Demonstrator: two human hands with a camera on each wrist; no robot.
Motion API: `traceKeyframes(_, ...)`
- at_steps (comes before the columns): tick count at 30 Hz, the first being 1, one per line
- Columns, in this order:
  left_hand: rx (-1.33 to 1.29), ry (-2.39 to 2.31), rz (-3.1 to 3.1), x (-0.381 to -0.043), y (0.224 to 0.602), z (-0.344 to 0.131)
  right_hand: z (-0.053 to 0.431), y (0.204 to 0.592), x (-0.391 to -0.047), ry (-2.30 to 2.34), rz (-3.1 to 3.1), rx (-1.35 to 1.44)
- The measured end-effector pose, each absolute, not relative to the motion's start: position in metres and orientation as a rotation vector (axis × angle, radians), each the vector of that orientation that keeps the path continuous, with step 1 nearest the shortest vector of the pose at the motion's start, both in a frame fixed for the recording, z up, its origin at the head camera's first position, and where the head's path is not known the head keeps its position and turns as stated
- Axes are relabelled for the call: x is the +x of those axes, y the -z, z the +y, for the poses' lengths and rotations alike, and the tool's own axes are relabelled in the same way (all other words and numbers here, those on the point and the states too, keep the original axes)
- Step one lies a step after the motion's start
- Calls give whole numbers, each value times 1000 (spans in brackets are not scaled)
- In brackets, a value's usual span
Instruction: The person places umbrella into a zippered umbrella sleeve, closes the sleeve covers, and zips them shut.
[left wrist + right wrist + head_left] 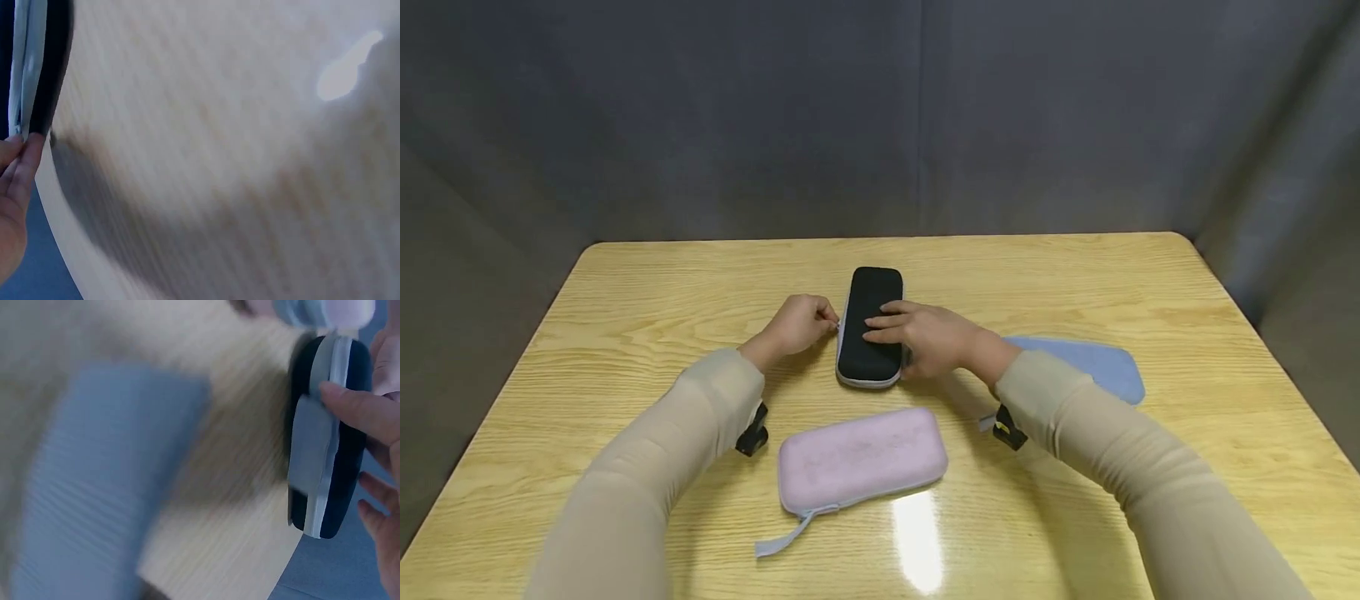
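A black zip case with a pale grey zip lies lengthwise near the middle of the table. At its left side my left hand pinches the small zipper pull between thumb and finger. In the left wrist view the fingertips meet at the zip band. My right hand rests on the case from the right, its straight, spread fingers on top. The right wrist view has the thumb against the case's side, by a grey strap. Whether the zip is parted is hard to tell.
Nearer me lies a pink zip case with a grey wrist strap. A blue case lies to the right, partly hidden under my right forearm. A dark curtain hangs behind the wooden table.
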State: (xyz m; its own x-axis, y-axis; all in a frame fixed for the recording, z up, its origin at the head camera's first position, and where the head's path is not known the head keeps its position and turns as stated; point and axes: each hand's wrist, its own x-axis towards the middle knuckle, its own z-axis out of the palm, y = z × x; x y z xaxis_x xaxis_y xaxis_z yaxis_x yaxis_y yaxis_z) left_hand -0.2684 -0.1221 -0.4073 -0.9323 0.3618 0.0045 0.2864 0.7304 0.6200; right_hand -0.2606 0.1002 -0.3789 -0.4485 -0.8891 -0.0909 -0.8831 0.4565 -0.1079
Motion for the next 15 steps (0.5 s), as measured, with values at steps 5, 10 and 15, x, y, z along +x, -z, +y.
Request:
traceKeyframes(5, 555, -969, 2835, -279, 405, -122, 95, 378, -269, 30, 2552, -1604)
traceKeyframes(10, 484, -1017, 2792, -281, 405, -121, 92, 379, -273, 35, 2529, -1612)
traceKeyframes(15, 431, -1059, 2763, -274, 405, -123, 91, 381, -272, 7, 2546, -1611)
